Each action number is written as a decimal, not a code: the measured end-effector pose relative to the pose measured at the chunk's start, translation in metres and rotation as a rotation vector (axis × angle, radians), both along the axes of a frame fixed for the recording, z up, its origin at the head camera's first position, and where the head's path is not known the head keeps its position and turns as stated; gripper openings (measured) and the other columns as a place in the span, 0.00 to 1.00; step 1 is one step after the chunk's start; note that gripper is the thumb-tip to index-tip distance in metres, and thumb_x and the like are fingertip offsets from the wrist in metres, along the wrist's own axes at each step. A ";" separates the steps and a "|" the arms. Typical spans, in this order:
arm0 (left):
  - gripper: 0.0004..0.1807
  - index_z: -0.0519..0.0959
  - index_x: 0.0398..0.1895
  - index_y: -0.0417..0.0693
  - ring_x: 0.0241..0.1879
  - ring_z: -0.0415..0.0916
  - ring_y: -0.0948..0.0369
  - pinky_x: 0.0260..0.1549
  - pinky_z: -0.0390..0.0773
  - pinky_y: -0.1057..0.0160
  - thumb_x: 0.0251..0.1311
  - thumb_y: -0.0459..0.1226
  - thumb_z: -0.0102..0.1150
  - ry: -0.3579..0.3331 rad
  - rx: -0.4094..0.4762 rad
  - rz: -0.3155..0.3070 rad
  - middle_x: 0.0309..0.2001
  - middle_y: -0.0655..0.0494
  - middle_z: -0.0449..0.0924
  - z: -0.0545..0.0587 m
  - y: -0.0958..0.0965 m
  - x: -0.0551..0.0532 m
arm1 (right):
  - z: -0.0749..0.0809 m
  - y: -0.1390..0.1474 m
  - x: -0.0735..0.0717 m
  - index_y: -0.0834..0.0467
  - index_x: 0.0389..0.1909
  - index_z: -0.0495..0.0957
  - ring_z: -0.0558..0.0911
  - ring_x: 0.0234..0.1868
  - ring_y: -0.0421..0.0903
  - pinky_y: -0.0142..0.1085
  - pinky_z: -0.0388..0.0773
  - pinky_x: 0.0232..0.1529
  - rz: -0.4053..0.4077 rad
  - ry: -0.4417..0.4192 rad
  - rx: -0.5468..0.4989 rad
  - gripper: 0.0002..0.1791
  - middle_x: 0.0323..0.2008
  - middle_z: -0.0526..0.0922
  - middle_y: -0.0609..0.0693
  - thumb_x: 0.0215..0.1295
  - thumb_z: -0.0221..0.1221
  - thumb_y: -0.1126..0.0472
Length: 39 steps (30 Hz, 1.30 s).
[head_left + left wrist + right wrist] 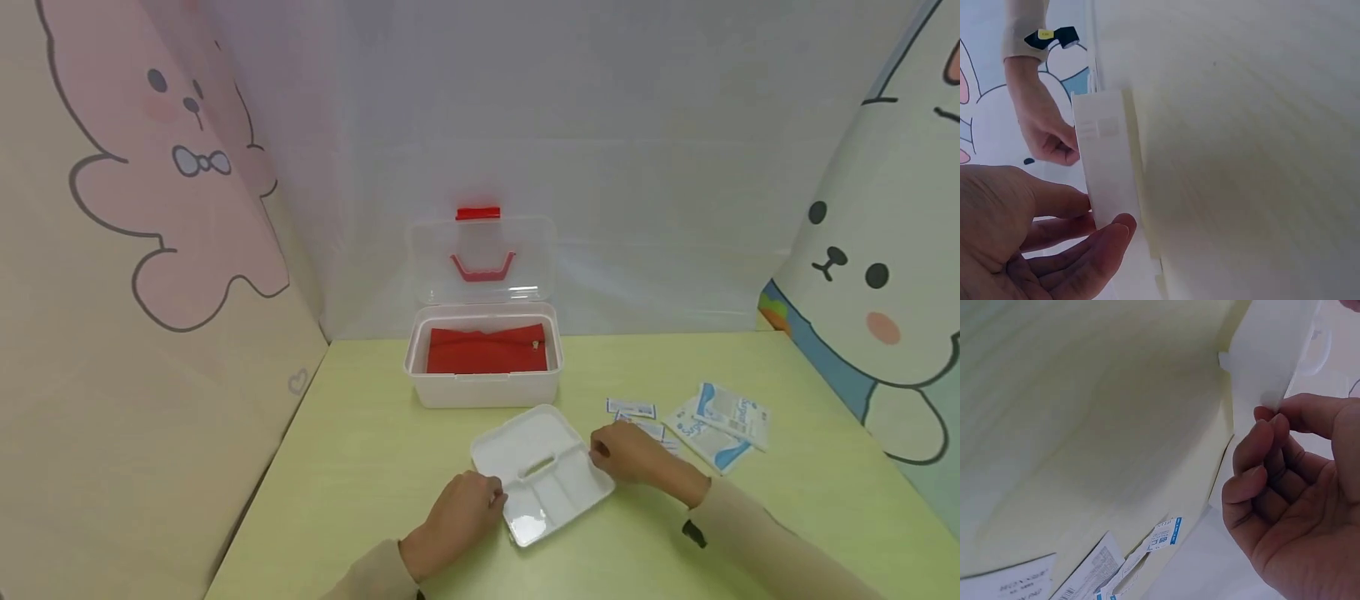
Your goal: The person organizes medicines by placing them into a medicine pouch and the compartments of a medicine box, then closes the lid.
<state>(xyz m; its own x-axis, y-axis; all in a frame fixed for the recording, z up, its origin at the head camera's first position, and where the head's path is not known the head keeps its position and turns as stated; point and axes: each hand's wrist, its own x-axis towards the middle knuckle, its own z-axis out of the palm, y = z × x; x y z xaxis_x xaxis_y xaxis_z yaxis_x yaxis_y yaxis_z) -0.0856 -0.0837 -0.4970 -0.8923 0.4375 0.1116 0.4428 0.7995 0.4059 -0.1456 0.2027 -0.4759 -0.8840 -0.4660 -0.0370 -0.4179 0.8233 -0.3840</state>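
A shallow white tray with compartments and a slotted grip in its middle lies at an angle low over the table. My left hand pinches its left edge. In the left wrist view, thumb and fingers lie on either side of the tray's wall. At the opposite edge, my right hand pinches the rim. The right wrist view shows thumb and index finger meeting on the tray's corner, with the other fingers curled below.
Behind the tray stands a white box with a red cloth item inside. Its clear lid, with a red handle, stands raised. On the right lie several small packets and two larger white-and-blue packets.
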 end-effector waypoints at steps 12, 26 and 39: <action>0.07 0.86 0.31 0.39 0.17 0.61 0.72 0.17 0.66 0.74 0.60 0.30 0.58 0.004 0.053 0.039 0.23 0.55 0.83 0.000 -0.009 -0.024 | -0.003 -0.007 0.025 0.51 0.22 0.75 0.69 0.20 0.39 0.29 0.64 0.22 -0.174 -0.138 -0.017 0.09 0.18 0.72 0.43 0.62 0.60 0.60; 0.06 0.73 0.36 0.42 0.18 0.65 0.66 0.18 0.67 0.70 0.63 0.35 0.58 -0.110 0.182 0.185 0.20 0.59 0.73 -0.006 -0.012 -0.042 | -0.005 -0.011 0.034 0.53 0.22 0.75 0.69 0.19 0.40 0.30 0.62 0.21 -0.225 -0.116 -0.020 0.08 0.17 0.71 0.44 0.61 0.60 0.61; 0.16 0.75 0.17 0.48 0.16 0.60 0.68 0.17 0.64 0.70 0.63 0.39 0.57 -0.140 0.176 0.142 0.15 0.63 0.67 -0.012 -0.013 -0.041 | -0.009 -0.011 0.036 0.54 0.22 0.75 0.69 0.19 0.40 0.31 0.62 0.20 -0.261 -0.103 -0.011 0.11 0.16 0.71 0.44 0.63 0.60 0.59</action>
<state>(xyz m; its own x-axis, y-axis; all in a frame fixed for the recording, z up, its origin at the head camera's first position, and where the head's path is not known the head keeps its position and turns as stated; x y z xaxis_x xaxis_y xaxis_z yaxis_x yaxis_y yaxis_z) -0.1265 -0.0970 -0.5086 -0.9553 0.2920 0.0460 0.2612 0.7609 0.5940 -0.1093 0.1917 -0.4845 -0.9660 -0.2238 -0.1293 -0.1503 0.8934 -0.4233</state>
